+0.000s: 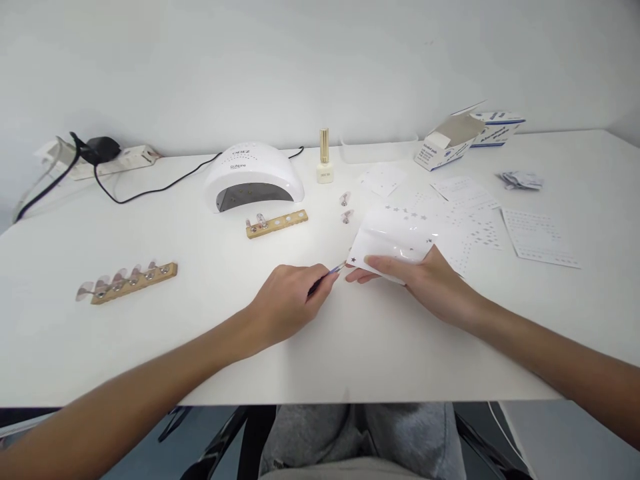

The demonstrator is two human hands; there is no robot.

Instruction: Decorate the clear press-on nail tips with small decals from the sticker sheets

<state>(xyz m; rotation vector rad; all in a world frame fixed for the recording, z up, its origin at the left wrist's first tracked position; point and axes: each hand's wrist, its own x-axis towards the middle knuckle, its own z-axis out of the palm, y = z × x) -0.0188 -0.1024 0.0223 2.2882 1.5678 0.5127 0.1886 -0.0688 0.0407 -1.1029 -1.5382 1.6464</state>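
Note:
My left hand [295, 300] is closed around a slim pointed tool with a bluish sheen [336, 269], which looks like tweezers. The tool's tip is close to the left corner of a white nail sticker sheet [387, 233] printed with dark and silver stars. That sheet is pinched in my right hand [420, 277], thumb on top and fingers underneath, tilted a little above the table. Just beyond its left edge, two small clear nail tips on metal stands [346, 217] are on the white table [320, 360].
A white nail lamp [254, 175] stands behind a wooden holder [277, 225]; a second holder [134, 283] carries several nail tips. A polish bottle [325, 160], more sticker sheets [539, 235], foil packets [520, 180], an open box [447, 143] and a power strip [135, 157] are around.

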